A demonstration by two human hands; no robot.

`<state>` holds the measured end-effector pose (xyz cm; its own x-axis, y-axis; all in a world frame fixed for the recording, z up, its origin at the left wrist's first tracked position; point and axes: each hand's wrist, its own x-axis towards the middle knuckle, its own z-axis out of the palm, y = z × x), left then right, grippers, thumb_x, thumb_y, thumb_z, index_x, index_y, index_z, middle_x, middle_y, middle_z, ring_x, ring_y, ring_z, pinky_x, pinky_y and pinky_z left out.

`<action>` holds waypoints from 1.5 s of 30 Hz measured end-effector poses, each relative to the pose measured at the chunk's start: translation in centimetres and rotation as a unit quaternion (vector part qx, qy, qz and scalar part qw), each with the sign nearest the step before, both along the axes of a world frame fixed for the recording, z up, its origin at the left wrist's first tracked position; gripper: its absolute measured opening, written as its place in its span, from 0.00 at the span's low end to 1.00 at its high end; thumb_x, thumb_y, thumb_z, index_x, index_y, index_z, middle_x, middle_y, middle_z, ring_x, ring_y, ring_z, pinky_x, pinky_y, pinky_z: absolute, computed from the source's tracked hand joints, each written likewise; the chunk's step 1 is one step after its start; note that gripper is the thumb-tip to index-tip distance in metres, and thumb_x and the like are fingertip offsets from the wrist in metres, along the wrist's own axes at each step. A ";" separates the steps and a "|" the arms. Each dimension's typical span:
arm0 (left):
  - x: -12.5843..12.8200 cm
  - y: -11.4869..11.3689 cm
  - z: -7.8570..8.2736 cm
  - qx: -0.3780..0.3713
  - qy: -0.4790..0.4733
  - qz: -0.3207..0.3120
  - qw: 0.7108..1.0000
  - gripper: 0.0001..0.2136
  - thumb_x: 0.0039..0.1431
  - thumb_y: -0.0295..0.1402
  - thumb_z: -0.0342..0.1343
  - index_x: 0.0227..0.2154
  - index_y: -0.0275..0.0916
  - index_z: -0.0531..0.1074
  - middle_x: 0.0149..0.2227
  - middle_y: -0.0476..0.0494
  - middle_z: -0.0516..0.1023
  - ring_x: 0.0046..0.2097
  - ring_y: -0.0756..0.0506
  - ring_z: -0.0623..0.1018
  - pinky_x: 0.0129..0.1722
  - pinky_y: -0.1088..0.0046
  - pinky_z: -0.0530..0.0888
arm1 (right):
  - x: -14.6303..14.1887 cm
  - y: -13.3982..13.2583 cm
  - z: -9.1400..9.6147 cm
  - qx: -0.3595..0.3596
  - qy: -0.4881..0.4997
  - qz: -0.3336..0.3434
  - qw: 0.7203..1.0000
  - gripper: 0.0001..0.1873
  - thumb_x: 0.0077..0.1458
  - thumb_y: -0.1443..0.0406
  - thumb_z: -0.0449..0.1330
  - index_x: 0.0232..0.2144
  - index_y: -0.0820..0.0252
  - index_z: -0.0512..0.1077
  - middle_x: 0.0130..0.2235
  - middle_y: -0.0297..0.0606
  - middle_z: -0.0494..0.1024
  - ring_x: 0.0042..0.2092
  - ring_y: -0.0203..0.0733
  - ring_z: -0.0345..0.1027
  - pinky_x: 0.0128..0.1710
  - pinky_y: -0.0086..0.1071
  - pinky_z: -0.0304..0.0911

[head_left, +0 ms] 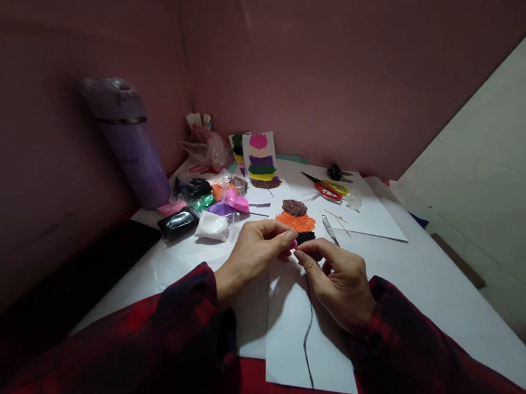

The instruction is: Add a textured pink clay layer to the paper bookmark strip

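Grip on: left hand [260,252] and right hand [342,278] pinch a pink bit [294,244] between them, black band [307,237] crosswise just beyond.

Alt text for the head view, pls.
Left hand pinching a small pink piece, right hand close beside it, over white paper bearing brown, orange and dark textured bands and a wavy dark line. Bagged colored lumps, apparently clay, and a purple bottle sit to the left; a silver tool and red-and-yellow scissors lie to the right.
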<state>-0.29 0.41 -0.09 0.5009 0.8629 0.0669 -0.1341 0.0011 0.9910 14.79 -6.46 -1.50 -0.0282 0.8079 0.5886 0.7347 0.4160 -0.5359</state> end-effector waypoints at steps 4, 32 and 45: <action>0.1 -0.1 0.1 -0.032 -0.011 0.017 0.999 0.10 0.48 0.30 0.63 0.33 0.31 0.73 0.26 0.50 0.74 0.25 0.53 0.73 0.29 0.75 0.70 | 0.0 0.0 0.1 0.000 0.002 0.004 1.000 0.06 0.59 0.66 0.57 0.31 0.57 0.74 0.28 0.33 0.79 0.25 0.34 0.68 0.24 0.27 0.61; 0.2 -0.2 0.6 -0.030 0.005 0.044 0.999 0.06 0.48 0.22 0.60 0.30 0.33 0.72 0.26 0.51 0.74 0.28 0.53 0.73 0.30 0.76 0.70 | 0.0 0.1 0.1 0.006 -0.007 -0.005 1.000 0.06 0.59 0.66 0.58 0.31 0.58 0.73 0.26 0.32 0.77 0.24 0.34 0.67 0.23 0.27 0.60; 0.4 -0.3 0.7 -0.058 -0.034 0.007 0.998 0.11 0.48 0.22 0.61 0.37 0.30 0.75 0.24 0.51 0.75 0.24 0.54 0.73 0.27 0.75 0.71 | -0.1 0.1 0.3 0.010 0.001 0.011 1.000 0.05 0.59 0.67 0.58 0.31 0.57 0.73 0.28 0.32 0.79 0.24 0.33 0.68 0.25 0.27 0.62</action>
